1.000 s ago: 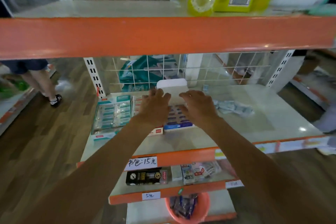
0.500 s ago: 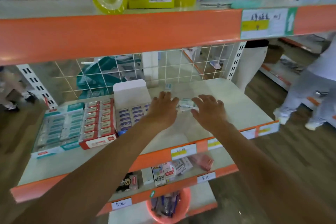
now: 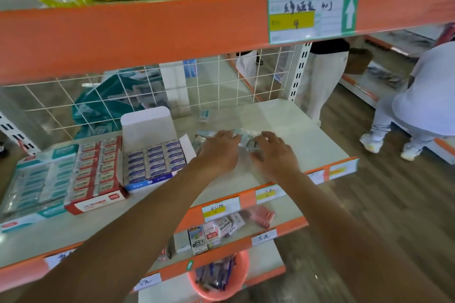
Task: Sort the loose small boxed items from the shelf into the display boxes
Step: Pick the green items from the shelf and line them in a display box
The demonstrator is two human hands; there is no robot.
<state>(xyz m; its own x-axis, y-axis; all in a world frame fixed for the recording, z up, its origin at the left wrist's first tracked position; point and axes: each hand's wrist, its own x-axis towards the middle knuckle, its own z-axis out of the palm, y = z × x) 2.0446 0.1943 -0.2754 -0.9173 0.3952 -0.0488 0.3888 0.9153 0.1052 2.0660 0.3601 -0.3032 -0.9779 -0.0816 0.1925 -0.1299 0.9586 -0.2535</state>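
Three display boxes stand in a row on the white shelf [image 3: 307,135]: a teal one [image 3: 37,184] at the left, a red one [image 3: 96,172] in the middle, and a blue one [image 3: 155,157] with its white lid flap raised. To the right of the blue box lies a pile of loose small teal-and-white boxed items [image 3: 246,139]. My left hand [image 3: 219,152] and my right hand [image 3: 275,155] both lie over this pile with fingers spread and slightly bent, touching the items. One more small box [image 3: 203,115] lies alone further back.
A white wire grid [image 3: 221,81] backs the shelf; an orange upper shelf beam [image 3: 147,29] hangs overhead. Lower shelves carry small cartons [image 3: 209,233] and a pink basket [image 3: 219,278]. Two people [image 3: 418,106] stand in the aisle at the right.
Both hands went from the blue display box rightward to the loose pile and now rest on it. The camera view swung right as well.
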